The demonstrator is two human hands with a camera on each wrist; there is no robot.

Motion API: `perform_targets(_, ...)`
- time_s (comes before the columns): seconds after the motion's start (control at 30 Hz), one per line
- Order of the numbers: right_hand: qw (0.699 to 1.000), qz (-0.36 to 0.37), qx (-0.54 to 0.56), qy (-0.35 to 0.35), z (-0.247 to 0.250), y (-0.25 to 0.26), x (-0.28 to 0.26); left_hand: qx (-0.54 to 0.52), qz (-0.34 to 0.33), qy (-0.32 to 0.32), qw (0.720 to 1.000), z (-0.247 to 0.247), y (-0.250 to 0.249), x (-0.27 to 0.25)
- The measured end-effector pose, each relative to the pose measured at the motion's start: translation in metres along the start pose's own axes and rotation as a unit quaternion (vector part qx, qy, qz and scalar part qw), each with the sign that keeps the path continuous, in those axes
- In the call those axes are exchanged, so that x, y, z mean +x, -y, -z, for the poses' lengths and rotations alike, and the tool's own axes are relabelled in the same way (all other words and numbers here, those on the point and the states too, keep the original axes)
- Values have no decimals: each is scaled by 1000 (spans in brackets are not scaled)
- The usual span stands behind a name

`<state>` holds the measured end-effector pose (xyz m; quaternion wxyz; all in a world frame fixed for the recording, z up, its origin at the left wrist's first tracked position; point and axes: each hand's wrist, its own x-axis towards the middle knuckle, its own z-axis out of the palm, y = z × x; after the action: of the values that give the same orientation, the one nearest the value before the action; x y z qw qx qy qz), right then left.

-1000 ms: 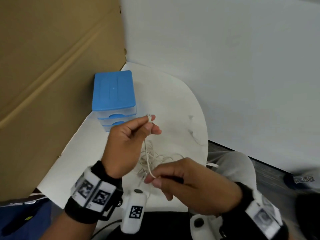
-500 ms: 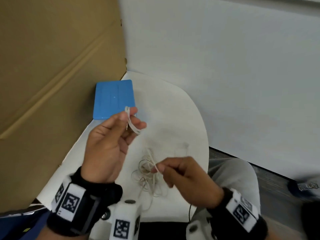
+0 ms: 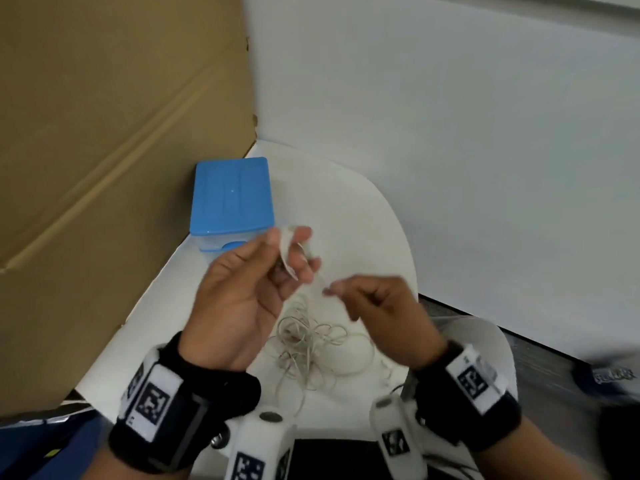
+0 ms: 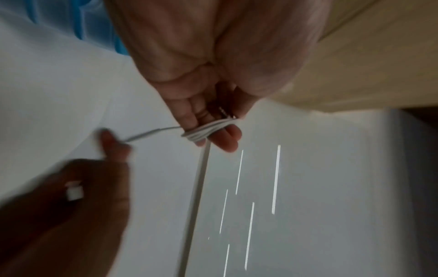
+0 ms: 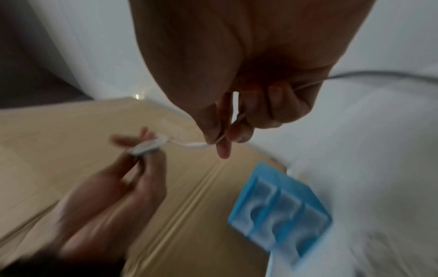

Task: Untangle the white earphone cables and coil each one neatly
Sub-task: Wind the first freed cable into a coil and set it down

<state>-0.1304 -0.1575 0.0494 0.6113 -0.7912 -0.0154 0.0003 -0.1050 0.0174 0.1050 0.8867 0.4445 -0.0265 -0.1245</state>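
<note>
My left hand [image 3: 291, 252] is raised over the white table [image 3: 363, 216], with a white earphone cable [image 4: 203, 132] wound in several turns round its fingers. A jack plug [image 4: 226, 112] lies against those fingers. From the coil a short strand [image 4: 151, 133] runs to my right hand [image 3: 332, 291], which pinches it between thumb and forefinger [image 5: 219, 138] just right of the left hand. The coil [image 5: 148, 146] looks blurred in the right wrist view. A loose tangle of white cables [image 3: 311, 344] lies on the table below both hands.
A blue-lidded small drawer box [image 3: 232, 199] stands on the table just behind my left hand. A big cardboard sheet [image 3: 104, 150] walls off the left side and a white wall [image 3: 450, 133] the back. The table's curved edge [image 3: 410, 271] is on the right.
My right hand has come up from the tangle to beside the left hand, carrying the strand. The left hand now has turns of cable round its fingers. The head view has shifted.
</note>
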Motion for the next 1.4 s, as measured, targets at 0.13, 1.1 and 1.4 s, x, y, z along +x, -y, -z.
perform_targets(0.13, 982, 19, -53, 180, -22, 13, -44, 184, -106, -76, 974, 30, 4, 16)
perform_targets(1.1, 996, 71, -49, -2, 35, 47, 0, 301, 5, 83, 950, 2, 32, -8)
perform_targets(1.4, 998, 31, -38, 45, -25, 9, -27, 37, 33, -12, 999, 3, 22, 4)
